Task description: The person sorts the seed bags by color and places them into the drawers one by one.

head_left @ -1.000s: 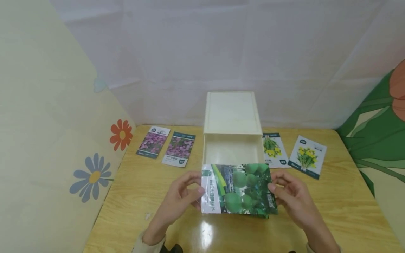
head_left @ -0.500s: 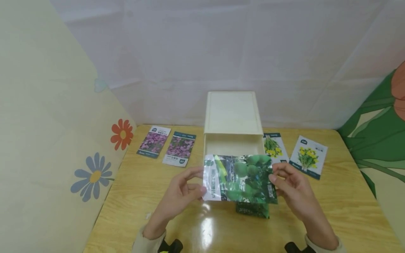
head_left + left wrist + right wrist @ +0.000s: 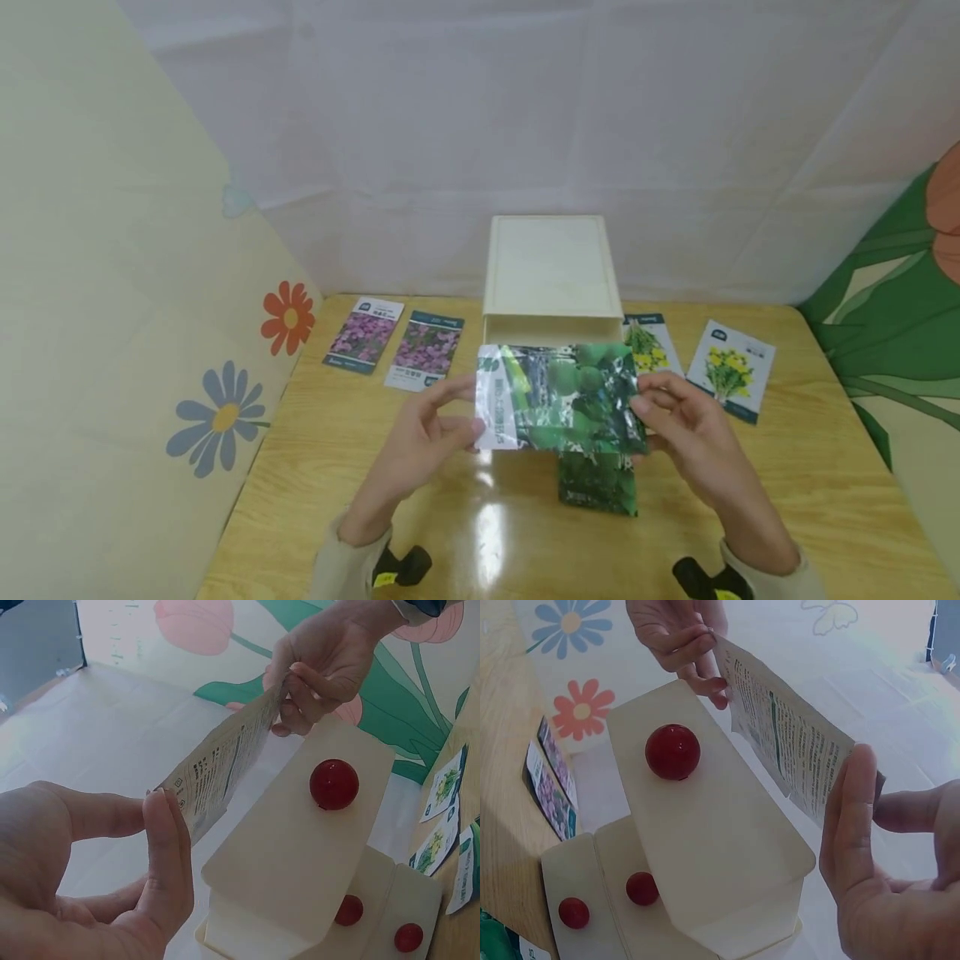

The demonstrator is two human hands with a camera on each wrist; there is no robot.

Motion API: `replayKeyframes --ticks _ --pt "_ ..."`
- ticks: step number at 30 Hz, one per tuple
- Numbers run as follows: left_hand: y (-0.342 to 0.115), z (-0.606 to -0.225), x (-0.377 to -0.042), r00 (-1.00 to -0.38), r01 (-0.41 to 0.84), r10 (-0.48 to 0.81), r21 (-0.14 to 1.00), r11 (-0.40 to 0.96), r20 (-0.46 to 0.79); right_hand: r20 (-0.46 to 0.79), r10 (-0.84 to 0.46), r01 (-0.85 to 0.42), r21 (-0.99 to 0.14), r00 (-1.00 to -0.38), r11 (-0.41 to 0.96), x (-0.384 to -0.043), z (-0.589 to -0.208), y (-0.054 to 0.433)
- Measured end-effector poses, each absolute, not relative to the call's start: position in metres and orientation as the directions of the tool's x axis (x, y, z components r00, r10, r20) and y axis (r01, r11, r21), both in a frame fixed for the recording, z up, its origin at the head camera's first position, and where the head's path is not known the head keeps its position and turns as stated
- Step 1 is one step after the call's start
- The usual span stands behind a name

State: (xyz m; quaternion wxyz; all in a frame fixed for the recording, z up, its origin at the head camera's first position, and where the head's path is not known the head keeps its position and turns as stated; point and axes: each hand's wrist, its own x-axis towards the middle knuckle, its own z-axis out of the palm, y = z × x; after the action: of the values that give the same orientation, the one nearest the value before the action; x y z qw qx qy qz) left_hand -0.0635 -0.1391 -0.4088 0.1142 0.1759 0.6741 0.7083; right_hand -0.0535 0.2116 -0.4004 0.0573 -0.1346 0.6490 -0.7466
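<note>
A glossy green seed packet (image 3: 562,404) with round green fruit printed on it is held flat across, between both hands. My left hand (image 3: 420,450) pinches its white end between thumb and fingers; my right hand (image 3: 693,437) pinches the dark green end. Its pale printed back (image 3: 225,765) shows in the left wrist view. Behind it stands a white drawer unit (image 3: 553,265), its upper drawer (image 3: 705,817) pulled out, with a red round knob (image 3: 673,752) on the front. In the head view the packet hides most of that drawer. A second green packet (image 3: 597,492) lies on the table below.
Two packets with pink flowers, one (image 3: 363,336) and another (image 3: 426,350), lie left of the unit. To its right lie two yellow-flower packets, one partly hidden (image 3: 652,343), one whole (image 3: 731,371). Two lower drawers have red knobs (image 3: 409,937). A white cloth (image 3: 450,125) hangs behind.
Both hands have raised the green seed packet, moving it up over the pulled-out drawer in the head view. The second green packet beneath has come into sight.
</note>
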Motion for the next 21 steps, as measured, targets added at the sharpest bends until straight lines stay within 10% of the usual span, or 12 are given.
replayKeyframes --ticks 21 --pt "-0.138 -0.41 -0.081 -0.945 0.054 0.319 0.997 -0.048 0.067 0.148 -0.34 -0.126 -0.988 -0.929 -0.084 -0.06 -0.4 0.217"
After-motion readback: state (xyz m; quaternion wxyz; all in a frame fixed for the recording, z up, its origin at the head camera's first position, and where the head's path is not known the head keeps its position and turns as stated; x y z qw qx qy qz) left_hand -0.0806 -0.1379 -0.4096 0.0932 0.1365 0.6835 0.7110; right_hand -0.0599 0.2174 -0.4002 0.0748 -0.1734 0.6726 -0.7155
